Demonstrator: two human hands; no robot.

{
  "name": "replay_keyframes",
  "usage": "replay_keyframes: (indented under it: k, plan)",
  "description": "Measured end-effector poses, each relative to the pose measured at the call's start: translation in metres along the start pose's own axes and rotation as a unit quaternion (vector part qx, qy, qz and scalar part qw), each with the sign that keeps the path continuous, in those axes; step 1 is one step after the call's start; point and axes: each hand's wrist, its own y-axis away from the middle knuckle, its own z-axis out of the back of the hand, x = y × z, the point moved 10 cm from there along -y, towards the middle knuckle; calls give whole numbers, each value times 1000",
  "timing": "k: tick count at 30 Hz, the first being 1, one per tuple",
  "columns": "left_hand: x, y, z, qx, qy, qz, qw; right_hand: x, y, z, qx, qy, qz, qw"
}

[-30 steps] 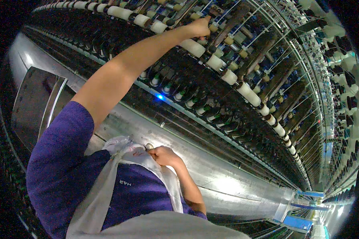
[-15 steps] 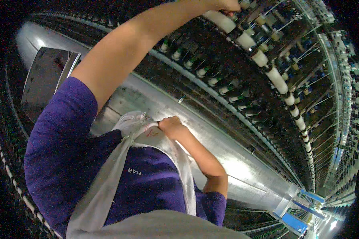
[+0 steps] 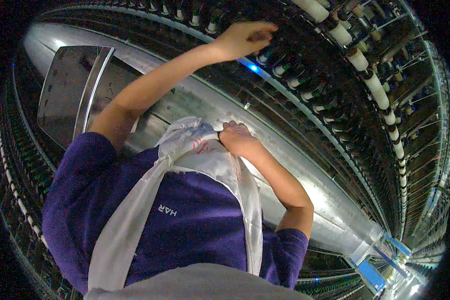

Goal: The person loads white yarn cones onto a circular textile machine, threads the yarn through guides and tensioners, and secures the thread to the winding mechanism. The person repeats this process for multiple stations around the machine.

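My left hand (image 3: 247,40) is raised over the row of spindles (image 3: 282,69) on a spinning frame. Its fingers are curled in, and whatever they may pinch is too small to make out. Lower down, in front of my chest, my right hand (image 3: 237,139) is closed at the edge of a white cloth apron (image 3: 200,157). The apron is knotted and bunched there, with red marks on its cloth. Its straps run down over my purple shirt.
White rollers (image 3: 357,60) line the upper right. A blue light (image 3: 254,67) glows on the spindle rail. A metal ledge (image 3: 305,185) slopes between me and the machine, with a dark box-like panel (image 3: 65,92) at left. Another machine row (image 3: 22,205) curves along the left.
My left hand has come down and left from the white rollers to the spindle rail. The blue light now shows. My right hand stays at the apron; the whole view has shifted slightly.
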Motion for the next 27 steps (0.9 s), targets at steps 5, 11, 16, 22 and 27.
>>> replay_keyframes:
  k: [5, 11, 16, 22, 27]
  plan:
    - [62, 66, -28, 120, -72, 100, 985, 10, -2, -2, 82, 42, -8, 996]
    - [90, 103, -33, 159, -99, 84, 979, 6, 12, -3, 187, 18, 24, 982]
    - [104, 116, -46, 168, -66, 93, 979, 11, 4, 14, 17, 20, 19, 999]
    - [95, 127, -79, 209, -94, 51, 972, 21, -27, 0, 8, 127, 0, 992]
    - [102, 137, -94, 266, -87, 26, 960, 6, -26, -22, 224, 75, -37, 971]
